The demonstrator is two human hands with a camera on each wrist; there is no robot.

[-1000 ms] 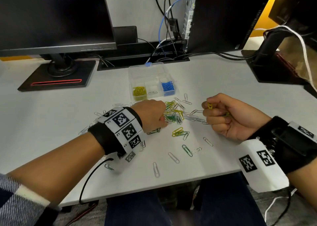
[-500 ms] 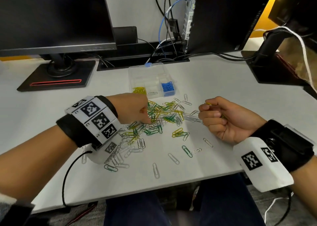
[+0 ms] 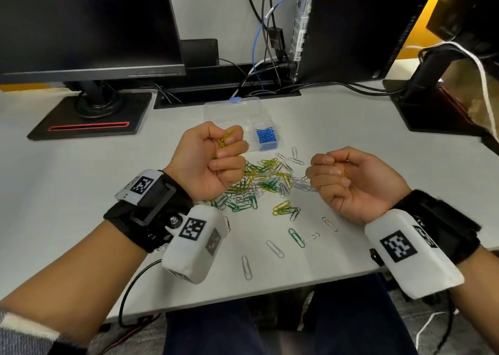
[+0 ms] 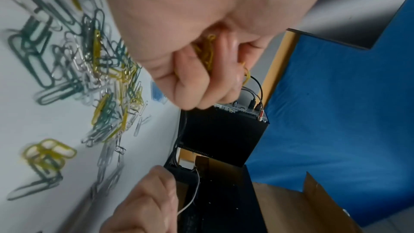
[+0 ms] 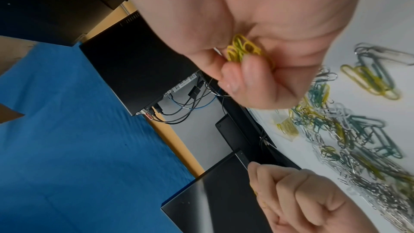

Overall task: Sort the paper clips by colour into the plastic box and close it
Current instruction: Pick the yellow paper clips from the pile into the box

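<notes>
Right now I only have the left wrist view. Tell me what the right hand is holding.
Observer: The right hand pinches a small bunch of yellow clips.
Operator: Report where the plastic box sits.
Observer: The plastic box lies open on the desk, just beyond the left hand.
Operator: Give me its contents.
Observer: Blue clips fill its near right compartment.
</notes>
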